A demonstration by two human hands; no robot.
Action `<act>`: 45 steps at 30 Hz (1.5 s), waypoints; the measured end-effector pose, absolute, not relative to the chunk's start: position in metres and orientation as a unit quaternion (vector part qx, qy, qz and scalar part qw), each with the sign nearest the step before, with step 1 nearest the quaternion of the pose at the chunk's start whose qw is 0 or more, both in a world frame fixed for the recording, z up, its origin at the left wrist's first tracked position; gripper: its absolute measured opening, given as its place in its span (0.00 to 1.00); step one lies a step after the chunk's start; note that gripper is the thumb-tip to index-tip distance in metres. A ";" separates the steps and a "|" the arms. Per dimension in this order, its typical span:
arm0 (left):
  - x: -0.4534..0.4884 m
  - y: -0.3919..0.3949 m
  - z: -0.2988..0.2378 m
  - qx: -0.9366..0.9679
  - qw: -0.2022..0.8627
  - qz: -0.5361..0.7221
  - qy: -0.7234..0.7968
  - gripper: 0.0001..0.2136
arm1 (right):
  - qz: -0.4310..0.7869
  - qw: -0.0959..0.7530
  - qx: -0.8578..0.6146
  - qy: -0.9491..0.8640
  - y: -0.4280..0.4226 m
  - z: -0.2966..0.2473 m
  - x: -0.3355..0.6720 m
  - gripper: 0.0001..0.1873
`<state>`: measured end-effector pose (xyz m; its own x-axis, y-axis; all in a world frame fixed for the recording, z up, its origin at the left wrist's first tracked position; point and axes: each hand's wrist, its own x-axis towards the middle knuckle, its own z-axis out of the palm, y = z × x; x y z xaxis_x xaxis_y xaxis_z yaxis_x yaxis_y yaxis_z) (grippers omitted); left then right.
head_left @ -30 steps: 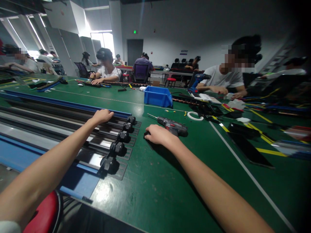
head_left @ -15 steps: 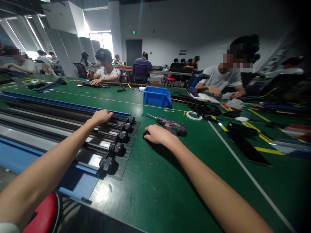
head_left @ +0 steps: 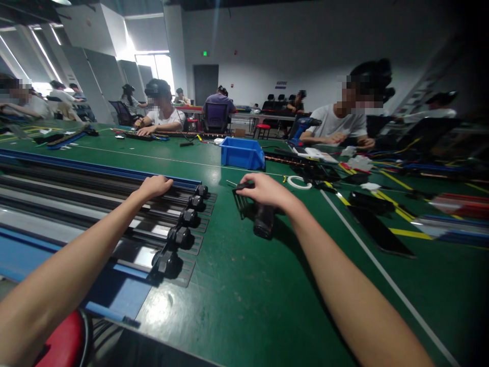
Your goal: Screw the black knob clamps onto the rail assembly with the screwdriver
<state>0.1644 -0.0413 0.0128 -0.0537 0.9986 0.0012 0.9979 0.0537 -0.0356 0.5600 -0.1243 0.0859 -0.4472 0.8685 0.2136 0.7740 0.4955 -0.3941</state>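
Note:
My left hand (head_left: 156, 187) is closed over the far side of a row of long black rails (head_left: 95, 191), its fingers curled down and partly hidden. Black hex-shaped fittings (head_left: 179, 236) and flat slotted plates (head_left: 186, 272) stick out at the rails' right ends. Pinched in my right hand (head_left: 263, 189) is a black slotted plate (head_left: 240, 203), raised and tilted above the green table. Under and behind that hand lies a cordless drill (head_left: 263, 224), its thin bit (head_left: 231, 183) pointing left and its middle covered by the hand.
Beyond my right hand stands a blue bin (head_left: 242, 154), with a white ring (head_left: 299, 182) to its right. Dark panels (head_left: 378, 229), wires and yellow tape lie farther right. A co-worker (head_left: 340, 120) sits across the table. A red stool (head_left: 63, 341) is at lower left.
My right hand has lifted the slotted plate off the table and moved up and right, over the drill. The drill's base now points nearer to me. My left hand stays on the rails.

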 end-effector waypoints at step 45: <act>0.164 -0.042 0.010 -0.691 0.019 0.000 -0.722 0.31 | 0.050 0.452 -0.641 -0.618 -0.036 -0.040 0.720 0.18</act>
<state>0.1639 -0.0417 0.0100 -0.0435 0.9987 0.0265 0.9987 0.0442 -0.0261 0.7195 -0.0360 -0.0403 0.2317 0.8375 0.4949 0.7477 0.1722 -0.6414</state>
